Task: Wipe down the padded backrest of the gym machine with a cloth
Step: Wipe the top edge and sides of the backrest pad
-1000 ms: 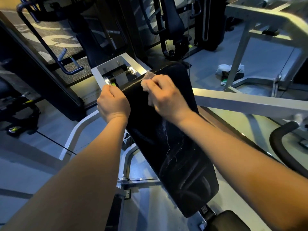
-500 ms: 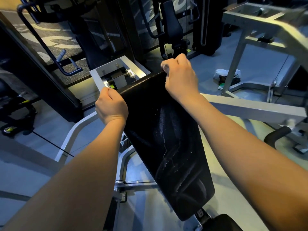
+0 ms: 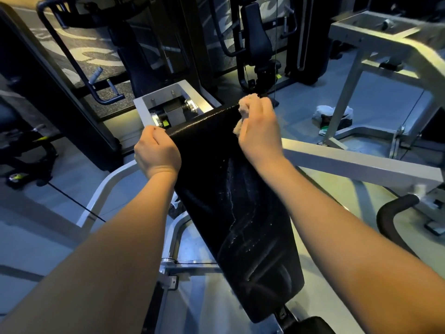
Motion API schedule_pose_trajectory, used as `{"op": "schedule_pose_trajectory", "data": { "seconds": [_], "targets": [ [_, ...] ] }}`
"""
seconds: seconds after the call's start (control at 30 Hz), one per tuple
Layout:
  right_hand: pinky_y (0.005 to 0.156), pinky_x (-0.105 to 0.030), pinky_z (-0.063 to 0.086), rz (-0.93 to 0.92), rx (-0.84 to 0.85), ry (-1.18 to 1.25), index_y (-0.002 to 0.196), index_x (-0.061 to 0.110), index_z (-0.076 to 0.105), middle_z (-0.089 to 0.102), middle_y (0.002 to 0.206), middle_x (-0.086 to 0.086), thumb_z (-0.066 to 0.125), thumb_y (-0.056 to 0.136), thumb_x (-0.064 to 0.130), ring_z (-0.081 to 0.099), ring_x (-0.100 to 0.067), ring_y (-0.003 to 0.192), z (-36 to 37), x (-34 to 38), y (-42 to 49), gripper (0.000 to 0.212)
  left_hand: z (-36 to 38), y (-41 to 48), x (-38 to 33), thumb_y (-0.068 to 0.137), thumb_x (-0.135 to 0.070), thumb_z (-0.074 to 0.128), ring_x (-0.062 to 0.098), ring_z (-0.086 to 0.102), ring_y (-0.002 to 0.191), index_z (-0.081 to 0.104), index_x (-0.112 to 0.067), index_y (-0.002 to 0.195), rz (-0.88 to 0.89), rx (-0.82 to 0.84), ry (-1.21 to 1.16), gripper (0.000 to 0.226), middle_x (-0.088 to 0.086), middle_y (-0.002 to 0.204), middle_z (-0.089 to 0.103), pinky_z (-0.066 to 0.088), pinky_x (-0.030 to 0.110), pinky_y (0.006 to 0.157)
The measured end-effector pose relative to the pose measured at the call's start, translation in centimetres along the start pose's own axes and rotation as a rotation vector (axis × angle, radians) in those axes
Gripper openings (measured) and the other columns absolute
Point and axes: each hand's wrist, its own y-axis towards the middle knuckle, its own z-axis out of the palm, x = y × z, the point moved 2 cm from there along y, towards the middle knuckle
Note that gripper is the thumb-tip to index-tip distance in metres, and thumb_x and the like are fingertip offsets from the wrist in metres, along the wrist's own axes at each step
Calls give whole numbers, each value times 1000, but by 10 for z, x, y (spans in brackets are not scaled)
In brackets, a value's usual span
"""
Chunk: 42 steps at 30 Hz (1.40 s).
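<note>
**We wipe the far right corner of the long black padded backrest [image 3: 207, 165], along its top edge.**

Our right grip [image 3: 258, 131] is curled tight round a crumpled pale cloth [image 3: 245, 103] and presses it on the pad's top right corner. Our left grip [image 3: 156, 153] clamps the top left corner, fingers folded over the edge, to steady it. The backrest slopes away from us on the grey metal machine frame [image 3: 337, 162]. Pale wet streaks and droplets [image 3: 232, 213] run down its middle towards the near end. We judge the step in hand to be the pass along the top edge, with the face below not yet wiped dry. The next move calls for dragging the cloth down along the streaks with even pressure. It also needs a firm left grip so the pad does not shift, and cover of both long edges.
</note>
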Motion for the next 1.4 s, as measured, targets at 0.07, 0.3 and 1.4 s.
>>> {"op": "schedule_pose_trajectory", "data": {
  "seconds": [0.07, 0.3, 1.4],
  "targets": [
    [82, -30, 48, -63, -9, 61, 112, 2, 60, 57, 110, -18, 50, 89, 1, 57, -29, 94, 16, 19, -26, 25, 0, -1, -2, 102, -15, 38, 17, 45, 67, 64, -10, 91, 7, -7, 6, 28, 0, 70, 51, 30, 23, 54],
    [79, -47, 54, -458, 250, -8, 114, 5, 62, 58, 112, -14, 49, 87, 5, 56, -32, 96, 24, -6, -60, 30, -1, -3, -3, 100, -20, 36, 26, 53, 83, 68, -9, 99, 4, -20, -1, 34, 6, 85, 60, 32, 30, 66],
    [80, -39, 50, -42, -16, -11, 126, 1, 59, 54, 113, -21, 52, 89, -3, 55, -35, 95, 25, -25, -94, 38, 1, 1, 1, 102, -17, 37, 24, 49, 75, 64, -4, 91, 16, -35, 49, 32, -4, 68, 48, 27, 23, 54]
  ]
}}
